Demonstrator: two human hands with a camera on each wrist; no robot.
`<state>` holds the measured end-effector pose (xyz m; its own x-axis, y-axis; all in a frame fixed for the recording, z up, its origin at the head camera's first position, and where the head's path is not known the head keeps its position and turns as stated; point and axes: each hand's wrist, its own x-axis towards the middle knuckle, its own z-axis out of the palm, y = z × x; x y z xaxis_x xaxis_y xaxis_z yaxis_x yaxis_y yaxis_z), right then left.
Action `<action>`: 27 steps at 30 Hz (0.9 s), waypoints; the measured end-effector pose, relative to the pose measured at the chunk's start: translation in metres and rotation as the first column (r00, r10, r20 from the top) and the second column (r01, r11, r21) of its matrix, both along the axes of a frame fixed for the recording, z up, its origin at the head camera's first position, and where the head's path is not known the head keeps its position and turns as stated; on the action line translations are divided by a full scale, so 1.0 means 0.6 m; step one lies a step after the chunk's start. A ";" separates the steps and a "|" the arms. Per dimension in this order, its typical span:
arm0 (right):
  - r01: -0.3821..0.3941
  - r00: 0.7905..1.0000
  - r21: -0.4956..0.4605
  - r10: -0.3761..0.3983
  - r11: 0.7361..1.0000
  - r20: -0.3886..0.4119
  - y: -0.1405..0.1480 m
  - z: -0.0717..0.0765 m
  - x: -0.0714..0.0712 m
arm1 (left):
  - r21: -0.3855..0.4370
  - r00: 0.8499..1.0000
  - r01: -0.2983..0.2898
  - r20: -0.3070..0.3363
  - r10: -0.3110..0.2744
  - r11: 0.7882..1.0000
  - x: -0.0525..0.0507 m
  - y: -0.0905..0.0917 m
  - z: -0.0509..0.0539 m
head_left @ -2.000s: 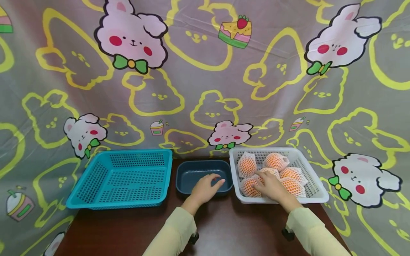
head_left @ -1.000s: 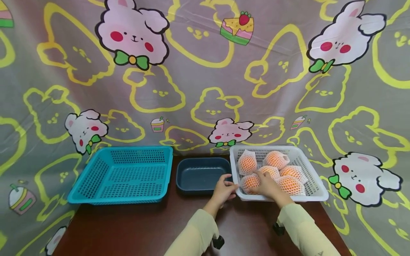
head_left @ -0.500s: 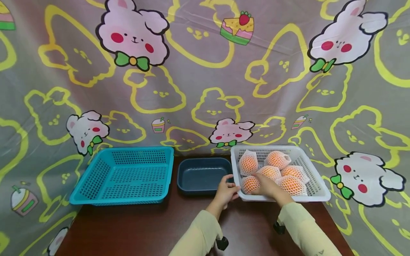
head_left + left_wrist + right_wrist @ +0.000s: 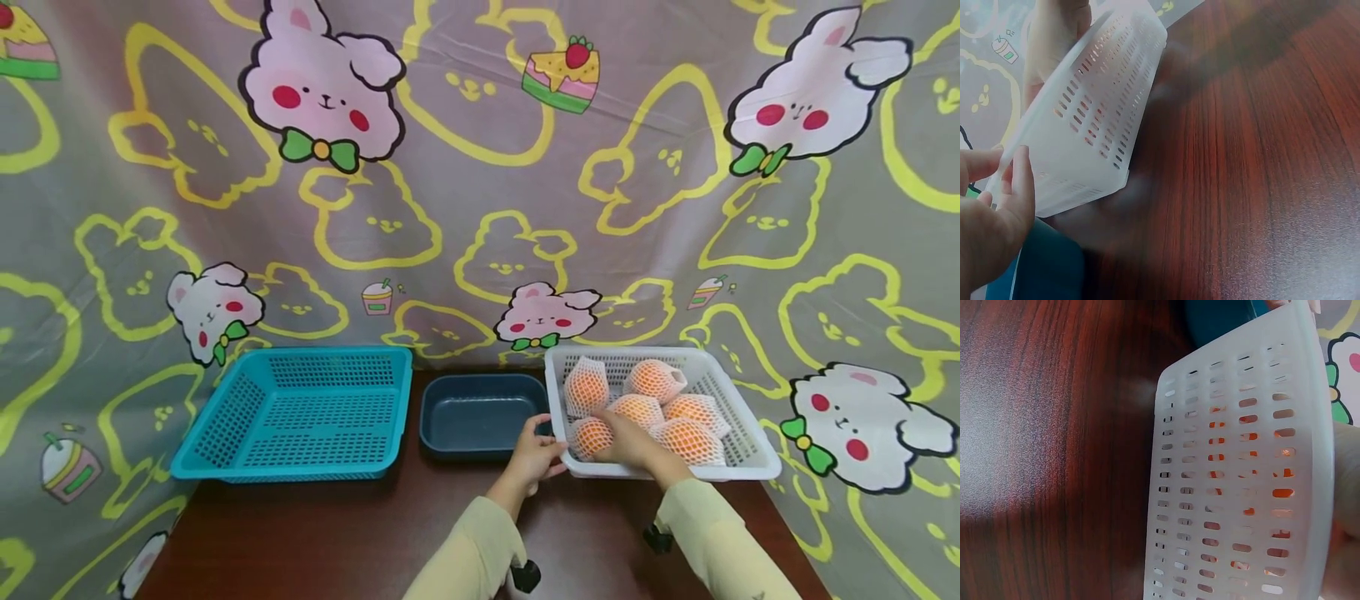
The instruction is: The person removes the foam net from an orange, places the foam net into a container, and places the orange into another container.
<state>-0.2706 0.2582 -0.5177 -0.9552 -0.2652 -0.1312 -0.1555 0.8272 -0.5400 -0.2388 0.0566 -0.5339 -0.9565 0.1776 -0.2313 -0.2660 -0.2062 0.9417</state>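
The orange-coloured fruit in a white foam net sleeve [image 4: 592,437] sits inside the white slotted basket [image 4: 761,467], at its front-left corner, right of centre in the head frame. The right hand [image 4: 633,446] grips this fruit from its right side, fingers and thumb curved round it; the fingertips are partly hidden. The left hand [image 4: 536,454] pinches the basket rim at the same corner; the left wrist view shows thumb and fingers on opposite sides of the rim. Five further net-sleeved fruits [image 4: 587,389] lie behind and to the right of the gripped one. In the right wrist view, orange shows through the basket slots, and the hand at the right edge is blurred. A dark blue tray [image 4: 480,425] with rounded corners stands just left of the white basket, at lower centre. A teal perforated basket [image 4: 322,417] stands at lower left. All three containers rest on the dark red-brown wood-grain table [image 4: 337,533], before a grey rabbit-print backdrop [image 4: 480,192].
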 end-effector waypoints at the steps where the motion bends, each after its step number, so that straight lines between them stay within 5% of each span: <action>1: -0.003 1.000 -0.002 0.003 1.000 -0.009 0.001 0.001 0.001 | 0.002 1.000 0.002 0.002 -0.002 1.000 0.000 0.000 -0.001; 10: -0.066 0.988 -0.017 0.063 0.998 -0.138 0.016 0.000 0.007 | -0.003 1.000 0.013 -0.003 -0.013 1.000 0.003 -0.001 -0.001; 27: -0.103 0.979 -0.014 0.099 0.995 -0.179 0.010 0.040 0.016 | -0.081 0.999 -0.001 -0.049 -0.003 0.997 0.005 -0.005 0.007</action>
<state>-0.2609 0.2643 -0.4935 -0.9308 -0.3626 0.0454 -0.3329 0.7900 -0.5149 -0.2359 0.0537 -0.5295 -0.9670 0.1606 -0.1979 -0.2192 -0.1281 0.9672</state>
